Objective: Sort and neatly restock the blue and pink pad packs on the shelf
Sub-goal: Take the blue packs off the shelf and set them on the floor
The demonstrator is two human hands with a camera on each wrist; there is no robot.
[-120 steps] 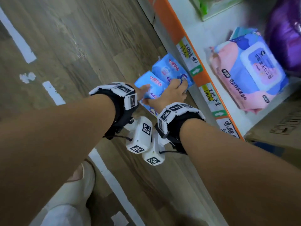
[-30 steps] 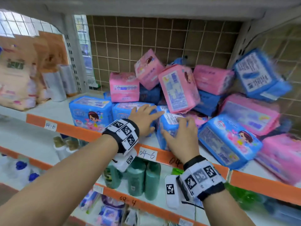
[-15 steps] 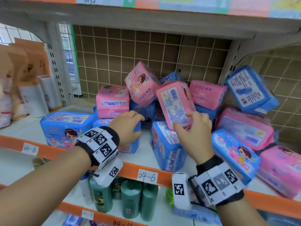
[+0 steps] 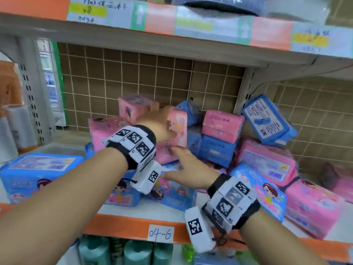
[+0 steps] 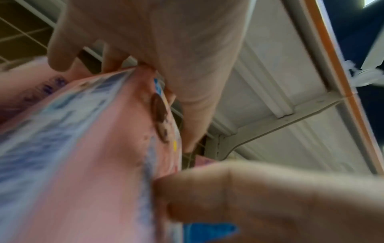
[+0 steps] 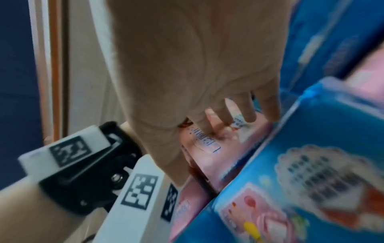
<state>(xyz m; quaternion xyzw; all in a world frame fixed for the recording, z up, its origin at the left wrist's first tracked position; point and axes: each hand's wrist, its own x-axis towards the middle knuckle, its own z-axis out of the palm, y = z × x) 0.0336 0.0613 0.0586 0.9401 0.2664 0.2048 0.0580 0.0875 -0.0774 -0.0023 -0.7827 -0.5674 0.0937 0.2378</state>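
Around held pink pack (image 4: 176,129); blue packs (image 4: 217,152) crowd shelf (image 4: 122,224)

Brown wire-grid back panel (image 4: 145,77), grey upper shelf board (image 4: 172,44), perforated upright (image 4: 30,104)

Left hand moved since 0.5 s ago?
Yes. The left hand has left the blue pad pack at the orange shelf edge and gone up and right to grip a pink pad pack.
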